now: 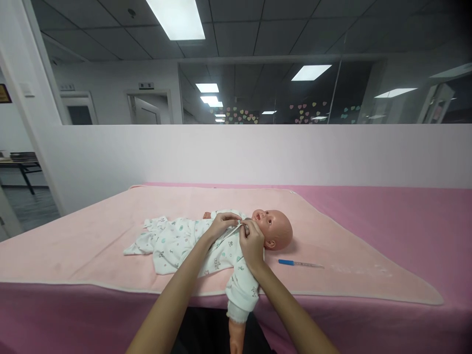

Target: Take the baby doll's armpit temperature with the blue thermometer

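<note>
1. While a doll lies on its back across a peach pad, both of the person's hands are at its collar, just below the chin.
2. The right hand has its grip clamped on the neck edge of the patterned white outfit, thumb and forefinger pinched together on the cloth.
3. The left hand reaches over the chest, its fingertips close to those of the right; I cannot tell whether its grip is closed on the fabric.
4. The doll's head points right, and the outfit's leg end spreads out to the left.
5. Its near arm hangs over the front edge of the desk, sleeve down to the wrist, between the person's forearms.
6. A thermometer with a blue end lies on the pad near the head, on the person's side, its thin tip to the right.
7. Behind the desk, which is covered in pink, stands a low white wall with glass above it.
</note>
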